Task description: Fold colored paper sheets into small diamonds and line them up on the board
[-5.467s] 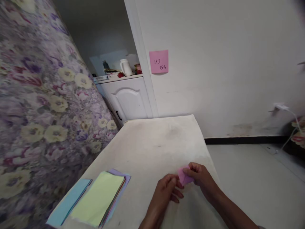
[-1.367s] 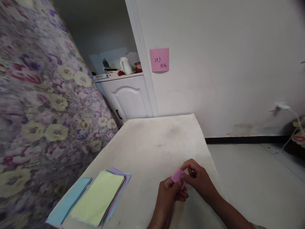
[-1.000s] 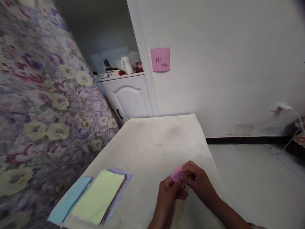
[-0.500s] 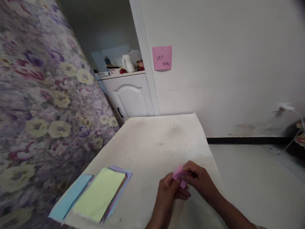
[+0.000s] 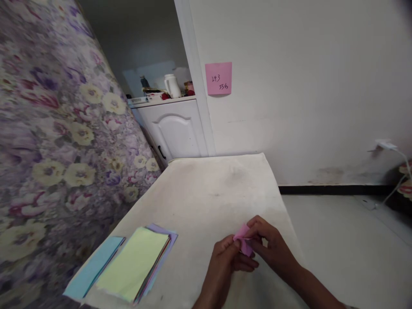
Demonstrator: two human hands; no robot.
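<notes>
Between my two hands is a small folded piece of pink paper (image 5: 242, 231), raised over the near right part of the table (image 5: 206, 193). My left hand (image 5: 227, 257) pinches its lower left side between thumb and fingers. On the upper right, my right hand (image 5: 268, 240) grips the paper with thumb and fingertips. Part of the paper is hidden behind the fingers. Left of my hands lies a stack of coloured paper (image 5: 135, 262) with a pale yellow-green sheet on top, and beside it a narrower pile of blue paper (image 5: 98, 266).
A flowered curtain (image 5: 64, 150) hangs along the table's left side. Behind the table are a white cabinet (image 5: 175, 133) with a white jug (image 5: 172, 86) on it, and a wall bearing a pink note (image 5: 219, 78). At far right a plug (image 5: 386, 145) trails a cable.
Both hands still hold the pink paper. The fingers have shifted slightly, and more of the paper shows between them. The rest has stayed in place.
</notes>
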